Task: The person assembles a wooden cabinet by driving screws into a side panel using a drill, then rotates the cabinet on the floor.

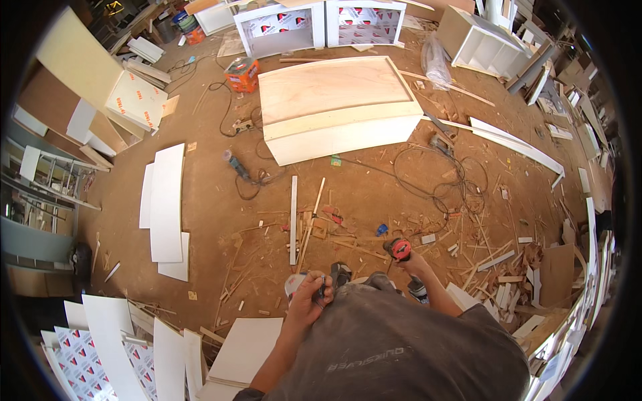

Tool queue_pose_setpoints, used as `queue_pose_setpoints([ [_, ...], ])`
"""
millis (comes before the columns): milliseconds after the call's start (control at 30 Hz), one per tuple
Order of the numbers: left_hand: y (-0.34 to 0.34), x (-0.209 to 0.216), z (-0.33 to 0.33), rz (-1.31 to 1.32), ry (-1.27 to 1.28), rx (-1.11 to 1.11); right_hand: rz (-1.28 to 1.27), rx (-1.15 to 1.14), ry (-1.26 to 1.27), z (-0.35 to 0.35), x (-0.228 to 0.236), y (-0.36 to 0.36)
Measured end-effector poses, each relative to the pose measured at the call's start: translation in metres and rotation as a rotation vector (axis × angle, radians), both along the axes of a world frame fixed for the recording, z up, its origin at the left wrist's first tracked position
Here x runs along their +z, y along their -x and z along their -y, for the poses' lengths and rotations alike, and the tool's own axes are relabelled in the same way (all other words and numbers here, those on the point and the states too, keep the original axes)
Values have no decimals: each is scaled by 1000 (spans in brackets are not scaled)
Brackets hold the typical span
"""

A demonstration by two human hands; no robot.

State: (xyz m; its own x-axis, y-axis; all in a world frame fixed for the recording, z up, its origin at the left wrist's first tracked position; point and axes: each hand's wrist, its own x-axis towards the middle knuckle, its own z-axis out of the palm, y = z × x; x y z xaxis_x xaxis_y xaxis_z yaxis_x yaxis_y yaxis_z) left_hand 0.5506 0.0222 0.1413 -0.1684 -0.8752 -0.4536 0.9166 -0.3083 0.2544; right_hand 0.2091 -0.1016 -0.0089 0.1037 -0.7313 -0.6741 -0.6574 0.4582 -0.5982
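Note:
My right hand [416, 266] is closed round the grip of a red and black cordless drill [400, 249], held low in front of me on the right. A dark battery-like block [418, 290] shows below that hand. My left hand [306, 301] is raised close to my body with its fingers curled round a small dark object [324, 289]; its kind cannot be made out. Beyond both hands a pale wooden cabinet carcass [334, 90] lies on the brown floor. A blue piece [382, 230] lies just past the drill.
Wood strips [293, 220] and offcuts litter the floor ahead and to the right. A corded angle grinder [237, 166] lies left of the carcass; loose cable [461, 194] coils at right. White panels [166, 204] are stacked at left, others [247, 347] near my left arm. White cabinets [277, 33] stand behind.

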Motion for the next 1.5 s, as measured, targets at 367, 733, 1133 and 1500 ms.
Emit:
queue_pose_setpoints([
  [367,46,-21,226,191,97,-235,125,-575,149,16,44,37],
  [733,48,-68,497,170,138,-210,196,-559,343,220,74,21],
  [1133,71,-39,719,244,284,-342,693,-451,356,474,197,-13],
  [1500,130,-43,827,319,164,-105,643,-80,171,671,177,69],
])
